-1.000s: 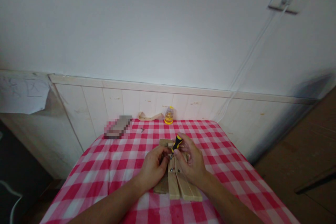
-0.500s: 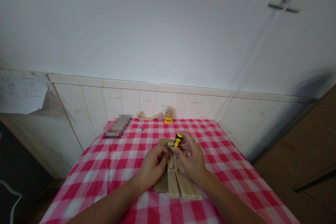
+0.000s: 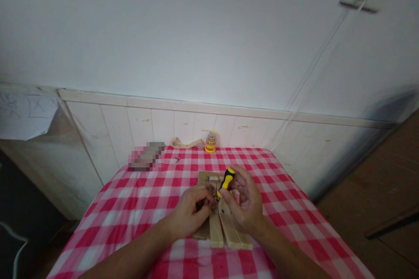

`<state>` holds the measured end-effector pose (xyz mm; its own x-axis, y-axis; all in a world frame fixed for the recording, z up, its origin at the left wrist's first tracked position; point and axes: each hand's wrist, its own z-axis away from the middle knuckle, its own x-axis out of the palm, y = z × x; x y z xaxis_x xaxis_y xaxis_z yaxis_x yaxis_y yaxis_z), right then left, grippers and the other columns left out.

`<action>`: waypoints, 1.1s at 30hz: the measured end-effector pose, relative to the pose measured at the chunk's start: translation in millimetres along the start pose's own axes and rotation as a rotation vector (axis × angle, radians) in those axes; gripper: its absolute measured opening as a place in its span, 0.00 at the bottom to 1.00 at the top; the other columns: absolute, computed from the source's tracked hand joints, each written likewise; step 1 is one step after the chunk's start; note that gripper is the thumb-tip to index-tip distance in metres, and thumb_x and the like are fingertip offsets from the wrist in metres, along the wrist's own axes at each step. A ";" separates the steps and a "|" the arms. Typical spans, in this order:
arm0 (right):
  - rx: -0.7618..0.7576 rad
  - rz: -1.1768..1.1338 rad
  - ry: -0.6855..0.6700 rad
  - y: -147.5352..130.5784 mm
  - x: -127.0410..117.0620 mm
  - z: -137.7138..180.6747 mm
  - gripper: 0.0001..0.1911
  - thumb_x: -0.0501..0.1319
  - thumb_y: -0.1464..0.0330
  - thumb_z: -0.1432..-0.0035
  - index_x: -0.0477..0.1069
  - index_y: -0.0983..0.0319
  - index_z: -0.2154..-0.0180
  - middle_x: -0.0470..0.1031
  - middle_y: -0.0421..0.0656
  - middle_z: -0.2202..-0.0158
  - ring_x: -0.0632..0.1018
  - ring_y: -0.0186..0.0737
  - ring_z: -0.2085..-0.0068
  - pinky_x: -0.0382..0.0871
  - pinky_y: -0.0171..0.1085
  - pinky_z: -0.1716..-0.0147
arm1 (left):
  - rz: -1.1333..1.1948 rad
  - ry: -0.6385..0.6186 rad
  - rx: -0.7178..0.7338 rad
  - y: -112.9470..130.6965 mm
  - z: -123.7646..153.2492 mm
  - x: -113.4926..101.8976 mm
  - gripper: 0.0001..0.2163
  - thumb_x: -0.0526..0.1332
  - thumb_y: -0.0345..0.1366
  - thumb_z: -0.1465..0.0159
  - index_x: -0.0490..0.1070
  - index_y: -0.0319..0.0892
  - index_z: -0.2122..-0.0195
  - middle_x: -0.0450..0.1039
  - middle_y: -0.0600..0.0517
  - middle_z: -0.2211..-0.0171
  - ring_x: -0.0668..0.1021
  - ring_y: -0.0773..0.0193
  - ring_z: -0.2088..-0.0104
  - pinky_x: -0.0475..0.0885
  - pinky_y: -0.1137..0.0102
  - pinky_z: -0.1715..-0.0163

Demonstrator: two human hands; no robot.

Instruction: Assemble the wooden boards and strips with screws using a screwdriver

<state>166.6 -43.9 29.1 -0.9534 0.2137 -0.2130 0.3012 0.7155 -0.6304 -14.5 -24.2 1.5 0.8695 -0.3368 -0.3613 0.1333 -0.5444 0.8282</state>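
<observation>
My right hand [image 3: 246, 202] is closed around a yellow and black screwdriver [image 3: 226, 182], which tilts with its tip down to the left. Under it lie several pale wooden strips [image 3: 216, 232] with dark screws in them, on a brown board [image 3: 202, 232]. My left hand [image 3: 191, 210] is closed at the left strip, its fingertips pinched close to the screwdriver's tip. Whatever is between those fingertips is too small to make out.
A red and white checked cloth [image 3: 157, 209] covers the table. Towards the wall stand a clear and yellow bit case [image 3: 211, 141], a curved pale strip [image 3: 186, 144], a small metal piece [image 3: 177, 159] and a blurred-out flat object [image 3: 147, 157].
The screwdriver and my right hand have shifted slightly right and towards me. My left fingertips have moved down along the left strip, nearer to me.
</observation>
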 end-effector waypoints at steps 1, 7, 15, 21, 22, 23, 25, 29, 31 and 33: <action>-0.015 0.010 -0.020 0.9 -0.6 1.3 0.28 0.63 0.73 0.40 0.63 0.54 0.39 0.78 0.46 0.55 0.82 0.42 0.61 0.80 0.39 0.61 | -0.003 -0.010 -0.019 -0.9 -0.1 0.5 0.08 0.56 0.24 0.46 0.73 0.40 0.72 0.70 0.52 0.74 0.72 0.64 0.70 0.63 0.71 0.70; -0.090 0.049 -0.092 6.9 -3.9 4.7 0.29 0.63 0.74 0.41 0.63 0.55 0.39 0.77 0.48 0.54 0.82 0.45 0.59 0.80 0.42 0.58 | 0.013 -0.042 -0.059 -5.0 -0.2 1.6 0.06 0.60 0.25 0.47 0.76 0.40 0.73 0.66 0.54 0.76 0.69 0.67 0.74 0.60 0.73 0.73; -0.166 0.070 -0.116 0.5 -4.8 1.7 0.29 0.64 0.75 0.43 0.66 0.55 0.41 0.78 0.48 0.53 0.83 0.46 0.58 0.80 0.42 0.59 | 0.058 -0.071 -0.096 -3.6 -0.6 2.3 0.05 0.61 0.26 0.46 0.73 0.40 0.76 0.65 0.55 0.77 0.66 0.69 0.76 0.58 0.73 0.75; -0.157 0.037 -0.182 -3.2 -6.6 0.9 0.27 0.63 0.74 0.41 0.65 0.55 0.41 0.78 0.50 0.51 0.83 0.48 0.56 0.81 0.43 0.59 | 0.055 -0.110 -0.094 1.6 -2.2 0.2 0.07 0.60 0.26 0.44 0.69 0.40 0.78 0.64 0.55 0.78 0.65 0.68 0.75 0.58 0.72 0.74; -0.140 0.015 -0.199 -4.7 -6.9 0.5 0.26 0.62 0.74 0.40 0.65 0.55 0.41 0.78 0.50 0.50 0.83 0.48 0.55 0.81 0.44 0.59 | 0.050 -0.111 -0.096 1.6 -2.1 0.0 0.07 0.60 0.26 0.43 0.69 0.41 0.78 0.64 0.55 0.78 0.66 0.68 0.75 0.58 0.72 0.75; -0.117 -0.010 -0.209 -6.4 -7.0 0.2 0.24 0.61 0.73 0.39 0.65 0.55 0.42 0.78 0.51 0.50 0.83 0.48 0.55 0.81 0.44 0.59 | 0.048 -0.112 -0.098 1.3 -2.0 0.0 0.07 0.60 0.27 0.43 0.69 0.40 0.78 0.64 0.55 0.78 0.66 0.68 0.75 0.58 0.72 0.75; -0.063 -0.057 -0.203 -9.1 -6.9 -0.3 0.21 0.60 0.72 0.37 0.66 0.56 0.43 0.78 0.51 0.51 0.83 0.47 0.55 0.81 0.44 0.59 | 0.051 -0.111 -0.101 0.1 -1.7 0.3 0.07 0.60 0.27 0.43 0.71 0.40 0.77 0.64 0.55 0.78 0.66 0.68 0.76 0.58 0.72 0.75; -0.029 -0.082 -0.118 -9.2 -5.5 0.3 0.17 0.62 0.72 0.36 0.67 0.56 0.46 0.79 0.47 0.57 0.83 0.42 0.61 0.81 0.41 0.63 | 0.046 -0.091 -0.089 -2.8 -1.1 1.8 0.06 0.61 0.27 0.44 0.75 0.40 0.75 0.66 0.54 0.78 0.67 0.68 0.77 0.58 0.72 0.75; -0.058 -0.050 -0.076 -7.2 -5.0 0.6 0.17 0.64 0.72 0.38 0.67 0.55 0.48 0.79 0.45 0.59 0.82 0.40 0.64 0.80 0.40 0.64 | 0.036 -0.078 -0.083 -2.8 -1.2 2.3 0.05 0.61 0.28 0.44 0.75 0.40 0.75 0.66 0.54 0.78 0.67 0.68 0.77 0.58 0.72 0.76; -0.099 0.000 -0.050 -5.4 -4.6 0.3 0.18 0.66 0.72 0.40 0.68 0.55 0.50 0.78 0.45 0.59 0.81 0.41 0.63 0.79 0.39 0.64 | 0.038 -0.076 -0.086 -1.4 -1.5 2.3 0.05 0.61 0.28 0.44 0.75 0.40 0.75 0.67 0.54 0.78 0.67 0.68 0.76 0.58 0.72 0.75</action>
<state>169.4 -49.0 33.2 -0.9505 0.1820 -0.2517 0.2957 0.7783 -0.5540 -12.0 -23.0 0.2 0.8368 -0.4147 -0.3575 0.1441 -0.4632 0.8745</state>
